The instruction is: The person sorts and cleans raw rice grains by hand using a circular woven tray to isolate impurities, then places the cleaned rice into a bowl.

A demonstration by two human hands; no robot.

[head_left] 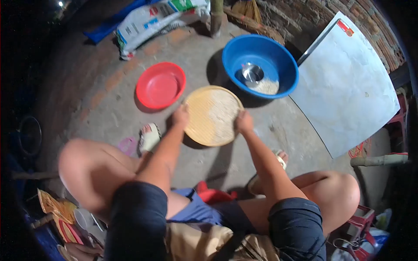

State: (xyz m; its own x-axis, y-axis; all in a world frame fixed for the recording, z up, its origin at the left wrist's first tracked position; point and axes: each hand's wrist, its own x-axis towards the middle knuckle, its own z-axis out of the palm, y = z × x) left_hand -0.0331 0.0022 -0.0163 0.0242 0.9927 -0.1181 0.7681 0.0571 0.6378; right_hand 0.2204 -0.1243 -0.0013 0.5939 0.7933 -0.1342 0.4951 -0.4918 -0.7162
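Observation:
A round woven winnowing tray (198, 115) is held out in front of me, above the concrete floor. Pale grains (223, 114), seemingly rice, cover its right half, while the left half shows bare weave. My left hand (180, 116) grips the tray's left rim, and my right hand (244, 122) grips its right rim. Just beyond the left hand sits a red plastic basin (160, 85) with nothing visible in it. Past the right hand stands a large blue basin (278, 56). Inside it are a metal bowl (252, 74) and a small heap of pale grains (267, 87).
A large pale sheet (348, 87) leans at the right by the brick wall (300, 17). Printed sacks (152, 26) lie at the back left, near a post (216, 17). At lower right is a red plastic stool (360, 219); a gold packet (54, 204) lies lower left.

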